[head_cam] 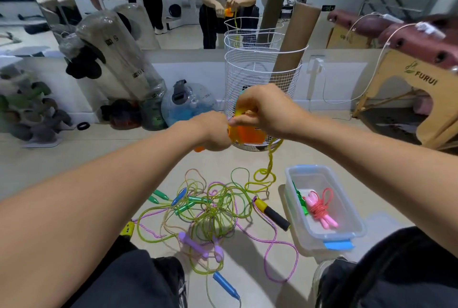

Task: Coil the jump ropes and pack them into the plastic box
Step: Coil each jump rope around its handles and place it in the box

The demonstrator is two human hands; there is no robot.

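Directly behind the grip a white wire mesh basket point(262, 69) is standing. Below it, tangled coloured jump ropes point(210, 211) are lying beside the clear plastic box point(352, 223). Left hand point(213, 134) and right hand point(265, 109) are both clenching orange rope handles point(245, 134), yellow-green cord point(270, 158) dangling.

A clear, glossy plastic box point(322, 211) with a blue rim sits on the smooth matt floor point(99, 171) beside shiny translucent plastic jump ropes point(213, 211), before a white wire-mesh basket point(262, 79).
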